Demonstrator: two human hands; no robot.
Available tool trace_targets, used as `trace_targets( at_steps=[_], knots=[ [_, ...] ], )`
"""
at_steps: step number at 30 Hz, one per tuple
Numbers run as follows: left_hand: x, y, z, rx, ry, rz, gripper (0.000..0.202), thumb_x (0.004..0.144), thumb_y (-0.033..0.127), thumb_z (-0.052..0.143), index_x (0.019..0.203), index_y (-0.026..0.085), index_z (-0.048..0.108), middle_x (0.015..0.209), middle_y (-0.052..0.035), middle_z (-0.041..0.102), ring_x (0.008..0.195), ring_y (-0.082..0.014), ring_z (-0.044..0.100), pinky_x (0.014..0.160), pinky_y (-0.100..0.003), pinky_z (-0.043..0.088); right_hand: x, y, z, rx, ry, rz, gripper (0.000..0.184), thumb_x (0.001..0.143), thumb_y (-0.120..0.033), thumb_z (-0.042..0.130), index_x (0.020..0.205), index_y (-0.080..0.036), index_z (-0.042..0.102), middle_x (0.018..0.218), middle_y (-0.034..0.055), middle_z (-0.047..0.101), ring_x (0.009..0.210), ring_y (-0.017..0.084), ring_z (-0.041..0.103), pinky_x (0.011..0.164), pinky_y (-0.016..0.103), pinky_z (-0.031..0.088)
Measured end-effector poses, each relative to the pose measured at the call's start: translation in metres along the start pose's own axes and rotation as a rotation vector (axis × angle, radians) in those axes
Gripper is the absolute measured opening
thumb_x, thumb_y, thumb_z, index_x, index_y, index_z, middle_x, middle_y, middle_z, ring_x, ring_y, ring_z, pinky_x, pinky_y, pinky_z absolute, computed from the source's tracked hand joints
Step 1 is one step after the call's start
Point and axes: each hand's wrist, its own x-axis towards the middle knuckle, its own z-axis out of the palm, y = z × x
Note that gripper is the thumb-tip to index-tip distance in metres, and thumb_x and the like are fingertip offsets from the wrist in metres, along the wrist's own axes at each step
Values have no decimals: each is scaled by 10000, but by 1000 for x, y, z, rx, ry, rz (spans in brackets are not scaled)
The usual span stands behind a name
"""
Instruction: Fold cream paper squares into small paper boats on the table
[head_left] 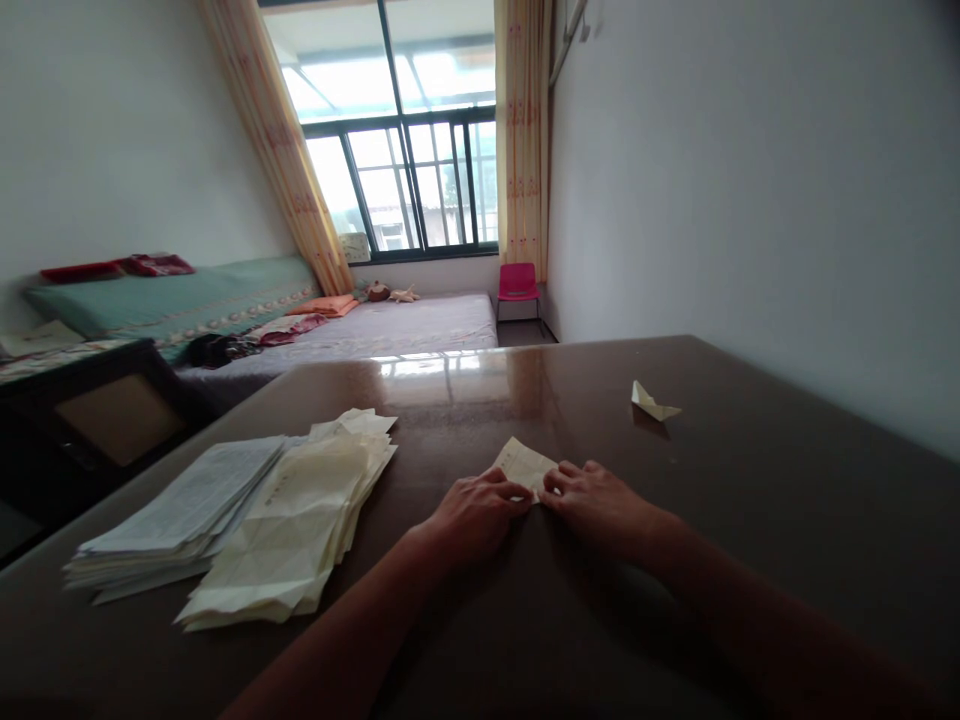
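Note:
A small folded sheet of cream paper (526, 463) lies on the brown table between my hands, with faint print on its upper left part. My left hand (480, 507) grips its near left edge, fingers curled and pressed together. From the other side my right hand (592, 503) pinches the near right edge, its fingertips close to those of the left. My fingers cover the paper's near edge, so the fold there is partly hidden. Off to the right, a folded paper boat (652, 403) sits on the table, apart from both hands.
Left on the glossy brown table (465, 395) lie a stack of creased cream sheets (289, 525) and a pile of printed grey-white paper (180, 495). Beyond are a bed (442, 318), a pink chair (519, 283) and a window. A white wall borders the right side.

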Motion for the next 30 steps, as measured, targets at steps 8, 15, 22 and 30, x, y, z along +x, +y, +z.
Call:
trace_targets(
  at_steps=[8, 15, 22, 30],
  knots=[
    [-1, 0, -1, 4, -4, 20, 366, 883, 191, 430, 1193, 292, 595, 1197, 11, 635, 1013, -197, 554, 825, -310, 496, -4, -15, -10, -88, -107, 169, 220, 835, -105, 497, 939, -149, 685, 1015, 172, 648, 985, 292, 551, 721, 393, 386],
    [-1, -1, 3, 10, 15, 8, 341, 901, 199, 428, 1180, 300, 596, 1208, 31, 628, 1028, -194, 544, 824, -303, 488, 5, -14, 0, -118, 44, 158, 191, 865, -133, 494, 897, -160, 681, 988, 154, 656, 1000, 276, 526, 731, 364, 370],
    [0, -18, 10, 57, 75, -50, 272, 919, 340, 480, 1148, 266, 607, 1132, -7, 654, 1044, -195, 540, 873, -314, 467, 14, -14, 10, -122, 50, 133, 185, 861, -103, 496, 951, -147, 652, 957, 134, 667, 919, 249, 569, 707, 334, 380],
    [-1, -26, 9, 90, 62, -61, 290, 917, 364, 486, 1164, 247, 584, 1162, -26, 641, 1078, -209, 547, 878, -324, 463, 18, -5, 9, -132, 76, 141, 189, 866, -105, 493, 937, -152, 661, 925, 128, 687, 928, 260, 577, 737, 346, 366]
  ],
)
